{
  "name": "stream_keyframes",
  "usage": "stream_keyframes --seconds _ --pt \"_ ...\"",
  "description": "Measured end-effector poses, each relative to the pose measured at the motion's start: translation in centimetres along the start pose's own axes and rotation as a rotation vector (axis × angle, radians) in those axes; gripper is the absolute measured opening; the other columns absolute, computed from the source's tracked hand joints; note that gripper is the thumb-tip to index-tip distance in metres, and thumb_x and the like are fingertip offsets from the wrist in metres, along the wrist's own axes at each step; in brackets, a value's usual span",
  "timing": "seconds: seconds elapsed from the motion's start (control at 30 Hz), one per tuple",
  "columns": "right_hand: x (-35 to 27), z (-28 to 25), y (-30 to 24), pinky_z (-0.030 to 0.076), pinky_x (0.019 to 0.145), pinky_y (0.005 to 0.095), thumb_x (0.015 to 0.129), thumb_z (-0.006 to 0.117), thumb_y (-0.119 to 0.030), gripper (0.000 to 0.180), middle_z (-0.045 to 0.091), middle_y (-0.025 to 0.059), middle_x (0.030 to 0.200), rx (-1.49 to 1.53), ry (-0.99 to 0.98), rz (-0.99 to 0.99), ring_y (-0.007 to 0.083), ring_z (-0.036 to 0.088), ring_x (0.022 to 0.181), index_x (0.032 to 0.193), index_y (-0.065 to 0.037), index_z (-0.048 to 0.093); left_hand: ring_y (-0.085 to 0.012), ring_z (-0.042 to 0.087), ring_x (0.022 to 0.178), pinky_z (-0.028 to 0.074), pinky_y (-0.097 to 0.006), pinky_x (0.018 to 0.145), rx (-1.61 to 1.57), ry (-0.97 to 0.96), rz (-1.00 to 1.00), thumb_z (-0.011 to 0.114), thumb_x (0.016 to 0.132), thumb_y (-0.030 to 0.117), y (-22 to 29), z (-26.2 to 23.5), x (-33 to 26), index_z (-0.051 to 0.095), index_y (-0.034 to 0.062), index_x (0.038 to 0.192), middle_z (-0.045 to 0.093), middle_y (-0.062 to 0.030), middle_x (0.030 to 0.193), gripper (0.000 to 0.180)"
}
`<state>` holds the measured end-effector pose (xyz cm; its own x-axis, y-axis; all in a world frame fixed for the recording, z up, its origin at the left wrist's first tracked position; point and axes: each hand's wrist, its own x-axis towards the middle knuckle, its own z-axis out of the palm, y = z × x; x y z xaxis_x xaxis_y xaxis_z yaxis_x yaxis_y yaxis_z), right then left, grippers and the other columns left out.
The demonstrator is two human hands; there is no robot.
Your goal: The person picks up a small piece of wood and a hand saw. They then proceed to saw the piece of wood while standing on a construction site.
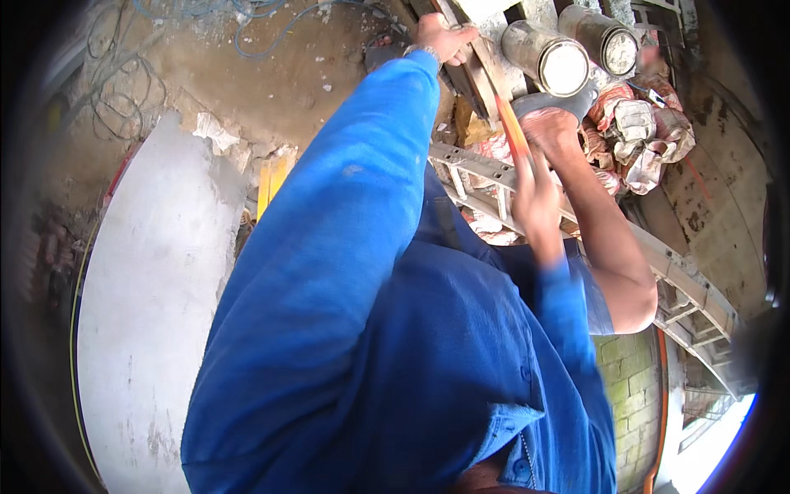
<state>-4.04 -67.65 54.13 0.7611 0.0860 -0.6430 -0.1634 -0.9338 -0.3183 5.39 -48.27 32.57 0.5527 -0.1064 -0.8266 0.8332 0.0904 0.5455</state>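
Orange stick (512, 128) in right grip (535, 198); left (443, 37) clasps plank (485, 70) (two cans (545, 56)).

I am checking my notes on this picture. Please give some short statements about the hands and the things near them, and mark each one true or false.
1. The left hand grips a wooden plank. True.
2. The right hand holds an orange stick-like tool. True, though the hand is blurred.
3. The person wears red sleeves. False: the sleeves are blue.
4. Two cylindrical cans lie near the top, their pale round ends showing. True.
5. The metal ladder lies on top of both arms. False: it passes beneath the arms.
6. A bare forearm is beside the right hand. True.
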Motion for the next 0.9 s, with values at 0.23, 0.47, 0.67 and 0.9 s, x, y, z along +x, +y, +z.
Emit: stream_keyframes --seconds 0.23,0.47,0.67,0.9 --pt "0.7 -3.1 -1.7 0.055 0.067 0.0472 0.103 0.055 -0.026 0.030 0.070 0.0266 0.089 0.080 0.081 -0.127 0.0427 0.070 0.077 0.116 -0.002 0.066 -0.0246 0.075 0.068 0.062 -0.032 0.060 0.023 0.023 0.017 0.079 0.087 0.036 -0.3 0.2 1.7 0.064 -0.0093 0.097 0.074 -0.0207 0.089 0.049" --pt "-1.3 -1.3 0.9 0.054 0.068 0.0482 0.101 0.055 -0.021 0.026 0.068 0.0286 0.092 0.083 0.042 0.022 0.0434 0.069 0.079 0.114 0.001 0.064 -0.0236 0.074 0.067 0.062 -0.032 0.060 0.016 0.024 0.006 0.078 0.088 0.033 -0.4 0.3 1.0 0.060 -0.0095 0.103 0.072 -0.0183 0.085 0.049" --pt "7.9 1.9 -2.0 0.053 0.065 0.0542 0.102 0.055 -0.027 0.024 0.067 0.0293 0.085 0.050 0.102 -0.052 0.0476 0.066 0.077 0.109 -0.006 0.064 -0.0263 0.074 0.069 0.063 -0.034 0.059 -0.026 0.004 0.036 0.080 0.087 0.032 -1.1 1.2 2.7 0.058 -0.0102 0.103 0.072 -0.0206 0.091 0.050" --pt "-8.3 -6.5 -1.3 0.054 0.064 0.0378 0.102 0.052 -0.014 0.025 0.068 0.0234 0.081 0.142 -0.009 0.093 0.0320 0.073 0.070 0.120 0.000 0.062 -0.0239 0.073 0.065 0.062 -0.032 0.057 -0.011 0.038 0.011 0.080 0.087 0.033 -0.5 0.1 1.7 0.059 -0.0078 0.097 0.072 -0.0189 0.085 0.047"
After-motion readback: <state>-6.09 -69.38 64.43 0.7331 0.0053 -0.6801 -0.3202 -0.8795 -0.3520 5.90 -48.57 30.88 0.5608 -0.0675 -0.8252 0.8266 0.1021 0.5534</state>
